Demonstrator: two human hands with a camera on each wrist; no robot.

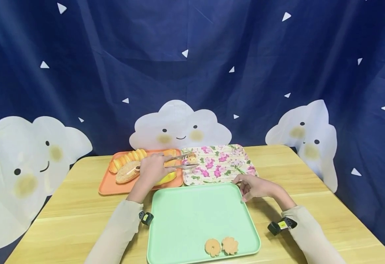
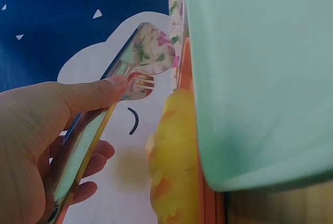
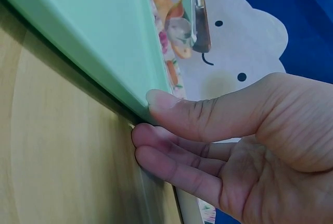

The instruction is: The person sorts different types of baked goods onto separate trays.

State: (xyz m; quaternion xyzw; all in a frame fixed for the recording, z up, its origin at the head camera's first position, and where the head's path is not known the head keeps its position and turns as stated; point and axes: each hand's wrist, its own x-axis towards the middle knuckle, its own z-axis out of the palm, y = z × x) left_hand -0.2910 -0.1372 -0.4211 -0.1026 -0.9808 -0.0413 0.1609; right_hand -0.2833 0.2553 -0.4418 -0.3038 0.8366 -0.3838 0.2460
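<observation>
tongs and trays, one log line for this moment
left hand: grips tongs over floral tray | right hand: holds green tray corner

Both arms wear long beige sleeves [image 1: 120, 227]. A small black wrist camera [image 1: 145, 217] sits at the left cuff. A black unit with a yellow marking [image 1: 281, 225] sits at the right cuff.
</observation>
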